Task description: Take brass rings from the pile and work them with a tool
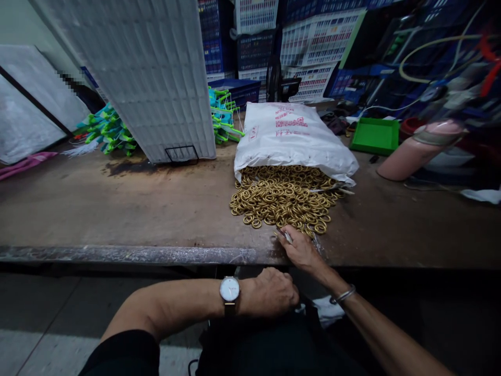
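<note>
A heap of brass-coloured rings (279, 201) spills onto the bench from the open mouth of a white sack (289, 133) with red print. My right hand (300, 250), a bangle on its wrist, is closed at the near edge of the heap. Between its thumb and fingers shows a small, thin, shiny piece (287, 236), too small to name. My left hand (276, 292), with a watch (229, 290) on the wrist, is curled into a fist below the bench edge, over my lap. Its fingertips are turned away, so anything inside them is hidden.
A tall whitish ribbed panel (152, 78) stands left of the sack, with green and blue plastic pieces (111, 130) behind it. A green tray (376, 134) and a pink bottle (420, 149) stand on the right. Stacked crates (309, 39) line the back beyond the bench (117, 209).
</note>
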Action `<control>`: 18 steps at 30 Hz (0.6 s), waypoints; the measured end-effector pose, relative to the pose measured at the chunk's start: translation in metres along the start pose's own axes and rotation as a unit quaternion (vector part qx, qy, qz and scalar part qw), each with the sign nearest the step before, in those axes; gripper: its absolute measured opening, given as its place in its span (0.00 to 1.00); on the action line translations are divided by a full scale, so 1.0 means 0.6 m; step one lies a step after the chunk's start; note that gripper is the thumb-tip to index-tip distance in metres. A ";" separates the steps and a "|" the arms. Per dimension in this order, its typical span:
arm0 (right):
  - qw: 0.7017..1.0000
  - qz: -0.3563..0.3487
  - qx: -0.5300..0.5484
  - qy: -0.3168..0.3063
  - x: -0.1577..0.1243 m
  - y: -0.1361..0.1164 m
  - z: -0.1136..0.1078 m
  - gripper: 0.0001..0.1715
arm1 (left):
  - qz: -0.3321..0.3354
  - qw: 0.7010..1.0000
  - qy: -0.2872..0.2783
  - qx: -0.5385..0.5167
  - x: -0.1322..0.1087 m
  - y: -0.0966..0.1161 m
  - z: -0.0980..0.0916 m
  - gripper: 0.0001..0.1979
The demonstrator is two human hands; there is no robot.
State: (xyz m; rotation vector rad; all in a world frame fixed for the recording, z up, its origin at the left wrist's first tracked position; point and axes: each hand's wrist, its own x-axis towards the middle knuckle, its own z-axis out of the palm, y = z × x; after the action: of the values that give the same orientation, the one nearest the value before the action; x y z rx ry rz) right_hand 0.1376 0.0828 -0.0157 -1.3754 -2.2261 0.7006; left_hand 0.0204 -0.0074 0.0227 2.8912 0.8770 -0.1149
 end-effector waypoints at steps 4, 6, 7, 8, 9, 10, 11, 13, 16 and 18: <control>1.000 0.005 -0.008 -0.007 -0.001 -0.003 0.000 0.11 | 0.000 1.000 0.012 -0.004 -0.001 0.000 0.002 0.05; 1.000 0.011 -0.010 -0.014 -0.002 -0.004 0.000 0.10 | -0.002 1.000 0.009 -0.011 -0.001 -0.001 0.006 0.05; 1.000 0.014 -0.010 -0.016 -0.002 -0.005 0.001 0.09 | -0.004 1.000 0.006 -0.018 -0.001 -0.003 0.007 0.06; 1.000 0.015 -0.007 -0.018 -0.001 -0.005 0.002 0.09 | -0.007 0.999 -0.001 -0.032 -0.001 -0.006 0.007 0.06; 1.000 0.015 -0.002 -0.018 -0.001 -0.004 0.002 0.09 | -0.012 0.998 -0.007 -0.057 -0.002 -0.009 0.007 0.05; 1.000 0.013 0.008 -0.016 0.000 -0.004 0.002 0.09 | -0.021 0.995 -0.011 -0.098 -0.004 -0.013 0.005 0.05; 1.000 0.011 0.024 -0.013 0.001 -0.003 0.002 0.10 | -0.040 0.987 -0.007 -0.154 -0.006 -0.017 0.003 0.04; 0.997 0.011 0.074 -0.008 0.001 -0.001 -0.003 0.11 | -0.107 0.941 0.030 -0.321 -0.014 -0.023 0.000 0.03; 0.985 0.037 0.170 -0.003 -0.003 0.003 -0.017 0.11 | -0.240 0.719 0.118 -0.642 -0.028 -0.027 0.002 0.04; 0.973 0.060 0.224 0.001 -0.008 0.004 -0.026 0.11 | -0.266 0.528 0.158 -0.791 -0.036 -0.029 0.010 0.11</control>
State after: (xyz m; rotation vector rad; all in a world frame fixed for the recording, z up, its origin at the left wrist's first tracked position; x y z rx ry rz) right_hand 0.1506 0.0823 -0.0055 -1.2775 -1.8362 1.1592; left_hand -0.0074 -0.0059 0.0176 0.8496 0.9821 0.7579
